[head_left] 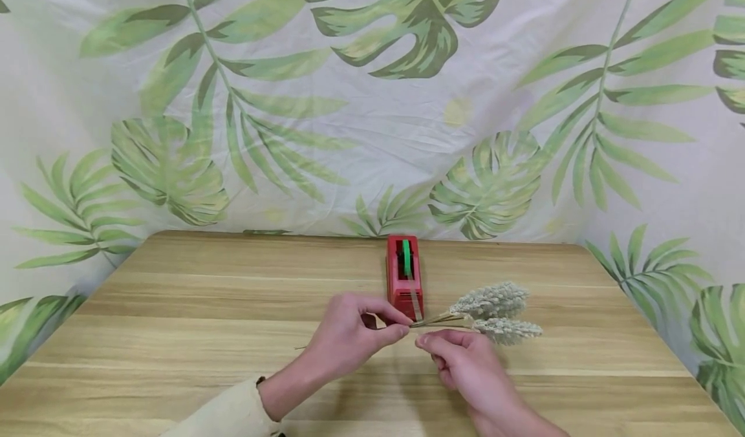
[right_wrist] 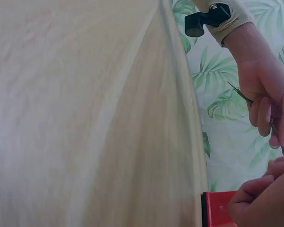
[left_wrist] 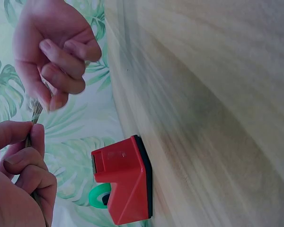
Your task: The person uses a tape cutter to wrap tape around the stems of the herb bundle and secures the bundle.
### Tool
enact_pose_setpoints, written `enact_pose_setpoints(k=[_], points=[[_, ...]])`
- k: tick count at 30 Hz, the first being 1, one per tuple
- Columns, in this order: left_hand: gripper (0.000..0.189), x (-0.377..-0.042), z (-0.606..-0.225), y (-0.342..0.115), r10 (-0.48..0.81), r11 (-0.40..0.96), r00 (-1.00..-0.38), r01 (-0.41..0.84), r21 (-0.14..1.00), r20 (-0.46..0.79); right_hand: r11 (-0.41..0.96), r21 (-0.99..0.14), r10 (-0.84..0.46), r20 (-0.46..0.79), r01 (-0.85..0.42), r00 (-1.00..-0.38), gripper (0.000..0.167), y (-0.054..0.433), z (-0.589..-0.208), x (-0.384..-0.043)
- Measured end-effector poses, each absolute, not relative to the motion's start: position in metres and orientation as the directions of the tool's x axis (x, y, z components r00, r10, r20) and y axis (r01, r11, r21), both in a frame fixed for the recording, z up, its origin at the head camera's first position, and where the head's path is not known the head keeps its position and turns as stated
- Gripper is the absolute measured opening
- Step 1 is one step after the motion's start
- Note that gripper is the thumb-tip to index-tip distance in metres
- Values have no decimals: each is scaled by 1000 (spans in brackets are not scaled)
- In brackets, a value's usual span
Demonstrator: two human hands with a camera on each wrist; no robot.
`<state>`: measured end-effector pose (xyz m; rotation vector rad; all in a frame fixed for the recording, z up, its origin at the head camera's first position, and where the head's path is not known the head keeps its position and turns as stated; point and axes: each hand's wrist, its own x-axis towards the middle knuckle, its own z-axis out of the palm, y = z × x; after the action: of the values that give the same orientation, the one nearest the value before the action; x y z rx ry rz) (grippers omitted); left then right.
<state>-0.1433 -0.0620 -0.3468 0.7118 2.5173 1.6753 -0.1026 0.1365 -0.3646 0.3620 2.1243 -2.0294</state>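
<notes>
Fingers (head_left: 386, 308) of the left hand (head_left: 343, 333) pinch the dried-flower bundle (head_left: 480, 306) by its stems (head_left: 438, 321) above the wooden tabletop (head_left: 204, 333); on my head feed its pale heads point toward three o'clock. At four o'clock from that pinch, the right hand (head_left: 465, 359) has its fingers curled, but I can't tell whether they grip anything. At twelve o'clock stands the red tape dispenser (head_left: 403, 286), its clear strip (head_left: 416, 304) reaching toward the stems.
</notes>
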Motion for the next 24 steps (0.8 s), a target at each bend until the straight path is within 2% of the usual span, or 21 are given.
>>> enact_pose_setpoints(k=[7,19,22,24], points=[[9,-144,-347,-63,421,328,-882,366,871,213,-91,-960,94,-274,266,-957,12,126,-370,-107],[11,-144,-344,-63,420,368,-881,385,846,218,-163,-949,87,-287,270,-954,10,124,-366,-105],[10,-143,-345,-63,419,374,-883,379,847,210,-214,-940,72,-286,265,-956,22,125,-364,-104],[10,-143,-345,-63,421,374,-882,380,846,211,-245,-935,53,-277,256,-959,19,126,-362,-103]])
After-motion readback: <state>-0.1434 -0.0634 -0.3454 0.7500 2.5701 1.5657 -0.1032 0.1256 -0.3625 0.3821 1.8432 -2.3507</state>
